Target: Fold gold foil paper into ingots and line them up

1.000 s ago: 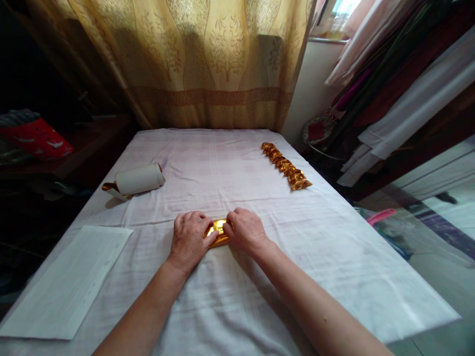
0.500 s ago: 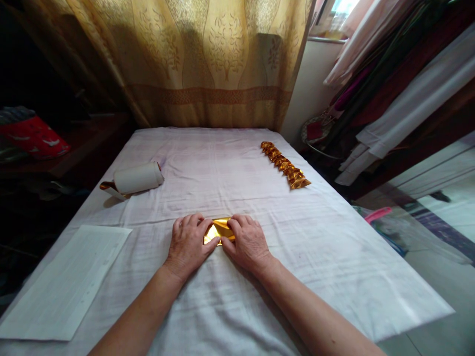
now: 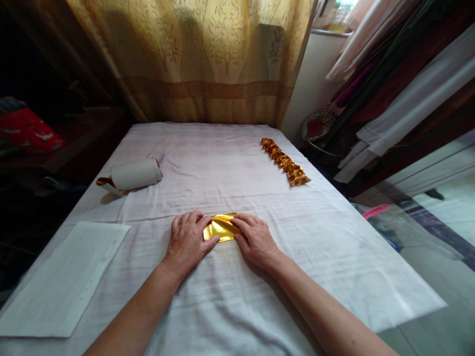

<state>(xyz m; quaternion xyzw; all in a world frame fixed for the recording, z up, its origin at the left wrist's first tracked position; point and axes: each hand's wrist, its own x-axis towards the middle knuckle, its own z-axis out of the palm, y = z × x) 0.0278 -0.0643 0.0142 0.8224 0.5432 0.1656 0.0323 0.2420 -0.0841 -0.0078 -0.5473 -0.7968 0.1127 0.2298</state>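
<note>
A flat, roughly rectangular piece of shiny gold foil (image 3: 222, 229) is laid on the white cloth-covered table (image 3: 208, 163), between the two hands; its left end is grasped by the left hand (image 3: 188, 238) with thumb and fingers; its right end is grasped likewise by the right hand (image 3: 258, 238); farther away, a white cylindrical roll (image 3: 134, 174) is placed at left, and a row of folded gold foil pieces (image 3: 284, 162) at right.

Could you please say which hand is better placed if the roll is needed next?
Probably the left hand: it is nearer the roll, which lies ahead and to its left. The right hand is farther across, and both touch the gold foil.
</note>
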